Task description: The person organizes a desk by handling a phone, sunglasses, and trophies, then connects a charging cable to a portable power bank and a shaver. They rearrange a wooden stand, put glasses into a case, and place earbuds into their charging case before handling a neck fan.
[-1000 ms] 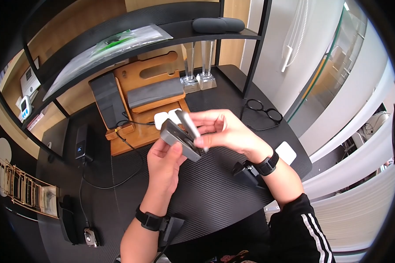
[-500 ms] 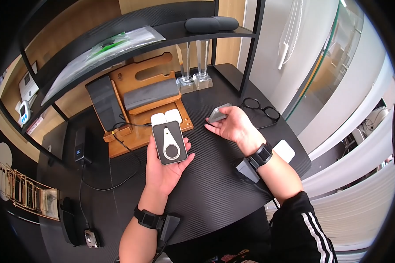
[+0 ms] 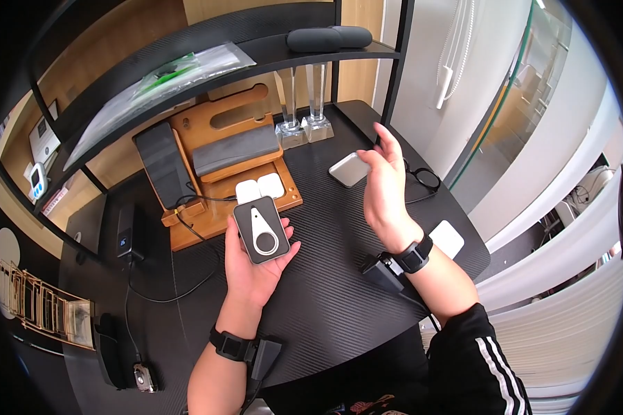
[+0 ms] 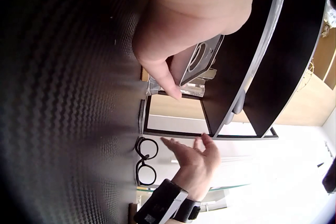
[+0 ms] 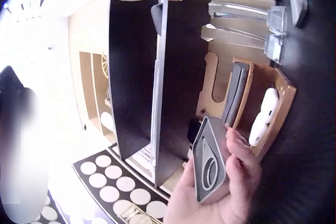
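My left hand (image 3: 255, 278) holds a small grey metal tin (image 3: 242, 232), its fingers along the side of the tin in the right wrist view. Inside, on a dark insert, lies a silver teardrop-shaped piece (image 3: 259, 224) with a large ring at its wide end. Flat on the desk to the right is the tin's silver lid (image 3: 349, 171). Beside that lid my right hand (image 3: 386, 190) is raised, its fingers extended and holding nothing.
A wooden stand (image 3: 187, 238) carries a phone (image 3: 163, 162), a grey case (image 3: 235, 151) and white pads (image 3: 271, 185). Crystal trophies (image 3: 317, 128) stand behind. Round black glasses (image 3: 427, 179) lie right of my right hand, a white square (image 3: 446, 238) nearer. A black shelf (image 3: 270, 61) spans above.
The lid came off the tin, and my right hand set it on the desk and let go. My left hand turned the tin face up, showing the silver piece.
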Tool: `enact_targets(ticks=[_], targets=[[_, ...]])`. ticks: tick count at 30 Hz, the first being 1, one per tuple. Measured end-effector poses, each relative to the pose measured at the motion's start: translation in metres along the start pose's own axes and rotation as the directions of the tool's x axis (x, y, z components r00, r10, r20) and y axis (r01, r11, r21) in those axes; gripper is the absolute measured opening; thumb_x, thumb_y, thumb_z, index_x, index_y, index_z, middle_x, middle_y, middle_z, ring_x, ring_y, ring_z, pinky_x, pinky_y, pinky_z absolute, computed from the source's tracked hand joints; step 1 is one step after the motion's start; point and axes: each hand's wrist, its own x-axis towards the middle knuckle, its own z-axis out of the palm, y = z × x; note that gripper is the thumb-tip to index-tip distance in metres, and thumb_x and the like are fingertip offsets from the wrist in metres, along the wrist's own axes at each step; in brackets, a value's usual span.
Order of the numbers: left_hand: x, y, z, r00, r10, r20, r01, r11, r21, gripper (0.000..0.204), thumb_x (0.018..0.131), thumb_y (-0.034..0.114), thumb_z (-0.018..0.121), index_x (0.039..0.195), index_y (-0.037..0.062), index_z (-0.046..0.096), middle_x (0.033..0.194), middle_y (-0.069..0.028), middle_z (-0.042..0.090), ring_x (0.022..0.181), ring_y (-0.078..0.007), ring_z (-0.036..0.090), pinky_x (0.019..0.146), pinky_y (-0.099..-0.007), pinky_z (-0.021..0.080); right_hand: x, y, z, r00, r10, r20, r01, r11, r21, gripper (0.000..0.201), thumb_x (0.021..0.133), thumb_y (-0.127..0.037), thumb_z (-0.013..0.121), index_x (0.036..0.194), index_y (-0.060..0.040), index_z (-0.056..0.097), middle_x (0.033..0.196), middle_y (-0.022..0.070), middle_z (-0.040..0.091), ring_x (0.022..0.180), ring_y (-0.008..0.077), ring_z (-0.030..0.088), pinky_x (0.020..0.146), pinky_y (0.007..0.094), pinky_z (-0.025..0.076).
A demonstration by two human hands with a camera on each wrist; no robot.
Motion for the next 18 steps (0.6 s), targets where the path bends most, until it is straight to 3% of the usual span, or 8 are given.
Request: enact_targets(ticks=[1,3,5,7,9,11,15,18], targets=[[0.0,0.0,0.002,1.0,0.002,-0.001,-0.002,1.0,-0.002,0.061,0.097,0.057,0.029,0.124,0.0071,0.052,0.111,-0.0178,0.061,0.1,-0.0274,0.062,0.084,-0.0454,0.054,-0.003,-0.001,0.0,0.963,-0.172,0.206,0.178,0.984,-0.009,0.032,0.082,0.001,0.053,0.113,-0.0016,0.053,0.115,0.0163,0.056,0.102,0.0145,0.054,0.088,0.0282,0.042],[-0.001,-0.001,0.009,0.999,0.024,-0.046,-0.022,0.999,0.029,0.058,0.099,0.053,0.026,0.125,0.0078,0.05,0.113,-0.0143,0.06,0.101,-0.0248,0.06,0.09,-0.0436,0.05,-0.005,-0.003,-0.005,0.755,-0.067,0.652,0.068,0.997,0.024,0.025,0.085,0.001,0.054,0.11,-0.0019,0.056,0.096,0.01,0.065,0.077,0.0083,0.06,0.07,0.0211,0.047],[0.001,-0.003,0.012,0.999,0.043,-0.031,-0.043,0.999,-0.002,0.057,0.099,0.052,0.025,0.126,0.0078,0.049,0.115,-0.014,0.059,0.104,-0.0251,0.059,0.092,-0.043,0.049,-0.028,-0.01,0.003,0.552,0.22,0.804,-0.052,0.972,-0.23,0.022,0.087,-0.002,0.055,0.108,-0.0023,0.057,0.075,0.0016,0.065,0.062,0.0067,0.057,0.059,0.0197,0.046],[0.002,-0.003,0.005,0.995,0.071,0.076,-0.061,0.99,-0.123,0.055,0.1,0.05,0.023,0.127,0.0076,0.046,0.121,-0.014,0.054,0.111,-0.0267,0.055,0.098,-0.042,0.045,-0.043,-0.005,0.003,0.416,0.322,0.85,0.234,0.866,-0.442,0.017,0.084,-0.007,0.062,0.099,-0.0014,0.064,0.069,0.0033,0.065,0.061,0.0085,0.061,0.053,0.0237,0.045],[0.002,-0.007,-0.001,0.983,0.09,0.162,-0.089,0.996,-0.015,0.055,0.1,0.05,0.024,0.128,0.007,0.044,0.125,-0.0151,0.052,0.115,-0.0276,0.052,0.098,-0.0429,0.045,-0.052,-0.008,0.006,0.393,0.366,0.844,0.437,0.733,-0.521,0.024,0.078,-0.012,0.067,0.099,-0.0017,0.064,0.064,0.0059,0.063,0.06,0.0141,0.063,0.055,0.0278,0.046],[0.0,-0.008,0.002,0.993,0.031,0.113,-0.03,1.0,-0.008,0.056,0.1,0.051,0.024,0.129,0.0067,0.043,0.125,-0.0157,0.051,0.115,-0.0281,0.052,0.099,-0.0441,0.043,-0.054,-0.002,0.003,0.345,0.379,0.859,0.444,0.74,-0.505,0.028,0.079,-0.005,0.068,0.106,-0.0013,0.063,0.065,0.0006,0.058,0.059,0.0045,0.054,0.056,0.0216,0.045],[0.001,-0.012,0.002,0.995,0.021,0.097,-0.022,1.0,0.003,0.052,0.1,0.05,0.023,0.123,0.0095,0.047,0.112,-0.0092,0.057,0.105,-0.0265,0.057,0.093,-0.0428,0.047,-0.054,-0.002,0.004,0.347,0.399,0.849,0.465,0.712,-0.525,0.027,0.077,-0.014,0.069,0.101,-0.0034,0.059,0.062,0.0072,0.06,0.058,0.0173,0.062,0.056,0.0301,0.046],[0.004,-0.019,-0.003,0.995,0.01,0.102,-0.018,0.997,0.078,0.052,0.099,0.05,0.024,0.116,0.0074,0.048,0.104,-0.0092,0.058,0.098,-0.0246,0.059,0.087,-0.0424,0.05,-0.055,-0.005,0.007,0.338,0.492,0.802,0.438,0.672,-0.597,0.022,0.079,-0.011,0.069,0.091,-0.0032,0.052,0.055,0.0054,0.057,0.053,0.0143,0.06,0.051,0.0275,0.045]])
